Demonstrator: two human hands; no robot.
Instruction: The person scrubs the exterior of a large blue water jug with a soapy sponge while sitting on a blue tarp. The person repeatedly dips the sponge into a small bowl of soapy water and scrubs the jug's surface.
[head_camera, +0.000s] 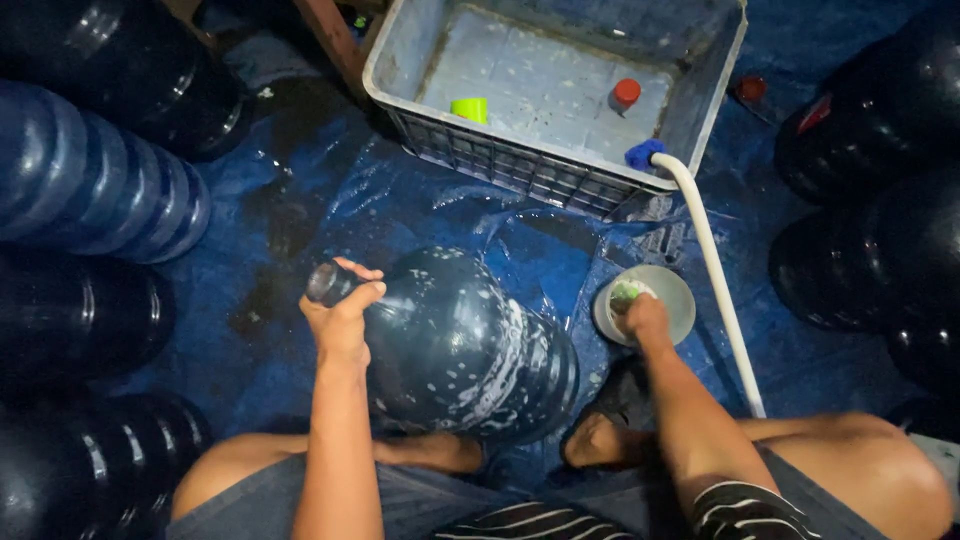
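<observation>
From the head camera, the left hand (342, 312) has its fingers wrapped round the neck of a soapy water jug (462, 348) lying on its side, long axis running near-right. The right hand (643, 315) presses a green sponge (626, 294), fingers curled, into a small bowl (677, 290) just right of the jug

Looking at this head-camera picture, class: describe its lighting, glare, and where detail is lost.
Head view: dim, bluish light; the jugs at the edges sink into near-black shadow. The soapy jug held at its neck by the left hand shows pale sheen. The crate is brightest. The right hand in the small bowl looks slightly soft.
</observation>
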